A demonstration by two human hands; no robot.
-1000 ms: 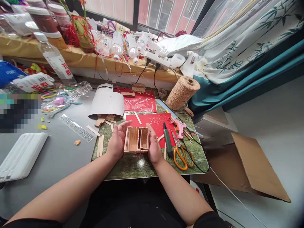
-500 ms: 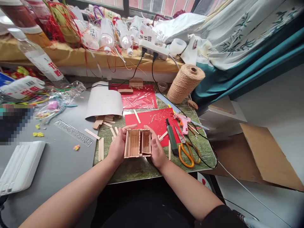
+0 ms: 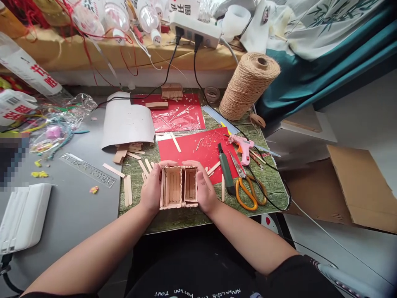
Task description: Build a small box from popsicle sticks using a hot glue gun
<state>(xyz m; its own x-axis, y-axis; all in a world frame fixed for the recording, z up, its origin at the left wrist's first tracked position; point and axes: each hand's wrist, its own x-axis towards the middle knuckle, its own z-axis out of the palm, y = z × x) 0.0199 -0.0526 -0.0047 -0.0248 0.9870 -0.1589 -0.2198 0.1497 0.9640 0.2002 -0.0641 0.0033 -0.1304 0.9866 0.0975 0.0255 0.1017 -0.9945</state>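
A small box built of popsicle sticks point(image 3: 172, 187), with a larger and a smaller compartment side by side, faces up toward me. My left hand point(image 3: 151, 188) is wrapped round its left side and my right hand point(image 3: 206, 188) round its right side. The fingers of both hands run behind the box and are partly hidden. Loose popsicle sticks point(image 3: 127, 190) lie to the left of my left hand. Right of my right hand are a green utility knife point(image 3: 227, 169), scissors with orange handles point(image 3: 246, 192) and a pink glue gun point(image 3: 244, 147).
Red sheets point(image 3: 192, 145) with scraps lie behind the box. A twine spool point(image 3: 249, 85) stands at the back right beneath a power strip point(image 3: 197, 29). Black cords cross the table. At left are a clear ruler point(image 3: 88, 169) and a white power bank point(image 3: 26, 217); a cardboard box point(image 3: 356, 186) is at right.
The view has tilted down and come closer to the table. Both hands still hold the box in nearly the same position, and its inside shows slightly more.
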